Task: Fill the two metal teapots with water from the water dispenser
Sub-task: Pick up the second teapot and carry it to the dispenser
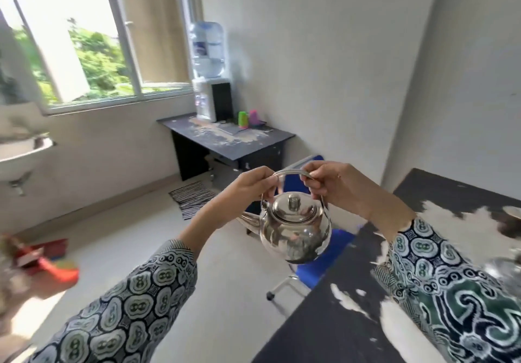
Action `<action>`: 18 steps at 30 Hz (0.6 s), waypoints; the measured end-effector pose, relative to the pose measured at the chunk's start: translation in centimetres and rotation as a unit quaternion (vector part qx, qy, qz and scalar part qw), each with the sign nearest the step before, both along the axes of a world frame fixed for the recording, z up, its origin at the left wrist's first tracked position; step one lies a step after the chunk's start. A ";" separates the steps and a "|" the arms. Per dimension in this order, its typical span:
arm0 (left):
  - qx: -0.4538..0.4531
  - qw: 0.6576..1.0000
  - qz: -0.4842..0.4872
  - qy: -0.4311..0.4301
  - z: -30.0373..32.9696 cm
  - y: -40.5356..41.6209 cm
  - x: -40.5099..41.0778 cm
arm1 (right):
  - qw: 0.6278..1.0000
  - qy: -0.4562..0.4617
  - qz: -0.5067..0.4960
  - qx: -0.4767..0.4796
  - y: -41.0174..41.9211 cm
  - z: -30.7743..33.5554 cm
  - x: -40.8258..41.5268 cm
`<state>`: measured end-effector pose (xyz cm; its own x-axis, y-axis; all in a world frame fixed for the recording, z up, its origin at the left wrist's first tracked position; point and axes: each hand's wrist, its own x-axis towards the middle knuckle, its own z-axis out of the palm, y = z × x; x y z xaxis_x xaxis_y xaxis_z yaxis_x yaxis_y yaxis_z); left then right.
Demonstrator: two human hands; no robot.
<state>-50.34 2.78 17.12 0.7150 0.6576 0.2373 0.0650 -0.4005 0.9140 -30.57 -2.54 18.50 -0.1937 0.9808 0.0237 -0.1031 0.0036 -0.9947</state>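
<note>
A shiny metal teapot [293,230] with its lid on hangs in mid-air in front of me, spout pointing left. My left hand [251,186] and my right hand [335,185] both grip its arched wire handle from either side. The water dispenser [210,94], white with a blue-tinted bottle on top, stands far off on a dark desk [225,139] in the corner by the window. A blurred metal object [507,272], perhaps the second teapot, lies at the right edge on the near table.
A worn black table [352,306] is at my right. A blue chair [318,272] stands below the teapot. Green and pink cups [248,118] sit beside the dispenser. A striped mat [191,199], a sink [22,151] at left and red items [48,261] on the floor.
</note>
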 end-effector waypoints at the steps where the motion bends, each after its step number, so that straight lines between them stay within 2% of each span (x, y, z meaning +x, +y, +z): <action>1: -0.008 1.000 0.007 0.000 0.0 0.7 -1.3 | 1.000 -0.011 0.008 0.008 1.1 0.0 -1.3; 8: -0.017 0.996 0.083 0.020 -0.9 8.6 -12.8 | 0.995 -0.046 0.067 0.053 13.0 -0.7 -12.3; 18: 0.002 0.986 0.158 0.052 -3.9 26.1 -18.4 | 0.988 -0.038 0.136 0.065 31.7 -4.4 -17.5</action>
